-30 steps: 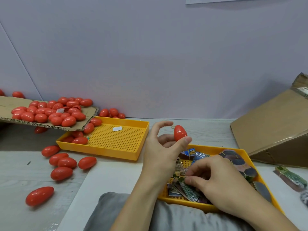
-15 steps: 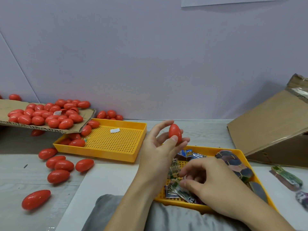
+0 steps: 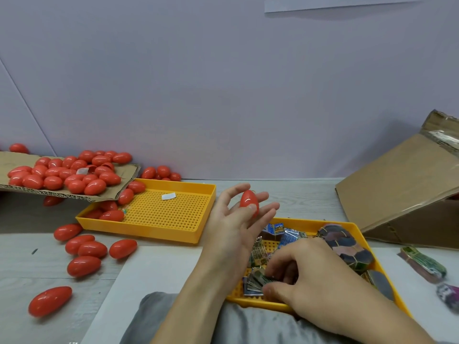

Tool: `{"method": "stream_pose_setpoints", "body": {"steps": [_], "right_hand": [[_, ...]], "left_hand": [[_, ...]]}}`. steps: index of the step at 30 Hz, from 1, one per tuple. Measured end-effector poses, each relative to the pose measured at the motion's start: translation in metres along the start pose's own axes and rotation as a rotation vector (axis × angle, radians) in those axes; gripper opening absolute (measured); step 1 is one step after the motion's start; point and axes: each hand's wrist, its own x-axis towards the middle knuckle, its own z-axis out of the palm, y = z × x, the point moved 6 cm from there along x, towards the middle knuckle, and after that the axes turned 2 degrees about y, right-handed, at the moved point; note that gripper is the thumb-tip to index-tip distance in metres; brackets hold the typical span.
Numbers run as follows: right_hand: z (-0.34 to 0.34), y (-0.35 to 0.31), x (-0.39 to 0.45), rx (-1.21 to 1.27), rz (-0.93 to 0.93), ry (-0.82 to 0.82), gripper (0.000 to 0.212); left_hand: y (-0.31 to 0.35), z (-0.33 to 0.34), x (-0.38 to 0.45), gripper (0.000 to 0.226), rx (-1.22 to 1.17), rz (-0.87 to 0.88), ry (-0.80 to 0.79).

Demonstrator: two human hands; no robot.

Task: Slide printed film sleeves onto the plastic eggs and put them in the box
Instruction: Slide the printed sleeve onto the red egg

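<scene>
Nearest, the right hand (image 3: pixel 320 281) pinches at flat film sleeves (image 3: pixel 258 281) in the yellow tray (image 3: pixel 310 223). Beyond, the left hand (image 3: pixel 233 219) has its grip around a bare red egg (image 3: pixel 249 202), unsleeved. Farther off, many loose eggs (image 3: pixel 67 175) remain; the cardboard box (image 3: pixel 402 192) waits right.

My left hand (image 3: pixel 231 224) lifts a red egg (image 3: pixel 249 203) on loose fingers (image 3: pixel 268 209); my right hand (image 3: pixel 315 281) pinches a film sleeve (image 3: pixel 255 281) in the near yellow tray (image 3: pixel 357 232). Loose eggs (image 3: pixel 92 249) litter the worktop (image 3: pixel 298 192) far left.
</scene>
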Motion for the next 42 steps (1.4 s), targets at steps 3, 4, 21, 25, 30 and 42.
{"method": "stream_pose_setpoints", "body": {"steps": [3, 4, 21, 25, 30, 42], "right_hand": [[-0.003, -0.004, -0.001, 0.004, -0.028, 0.029, 0.012], [-0.004, -0.005, -0.001, -0.014, -0.029, 0.041, 0.014], [-0.014, 0.001, 0.0, 0.167, 0.037, 0.119, 0.014], [-0.023, 0.016, 0.002, 0.382, 0.116, 0.302, 0.017], [-0.022, 0.033, 0.003, 0.632, 0.247, 0.404, 0.013], [-0.026, 0.038, 0.001, 0.774, 0.288, 0.512, 0.013]], "left_hand": [[0.002, 0.001, 0.0, 0.03, -0.106, -0.043, -0.002], [0.002, 0.001, -0.001, 0.029, -0.113, -0.043, 0.002], [0.003, 0.001, -0.001, 0.032, -0.172, -0.069, -0.005], [0.003, 0.0, -0.001, 0.036, -0.227, -0.095, 0.019], [-0.001, -0.002, 0.001, 0.006, -0.198, -0.113, 0.058], [-0.012, 0.006, -0.001, 0.014, 0.497, 0.008, -0.112]]}}
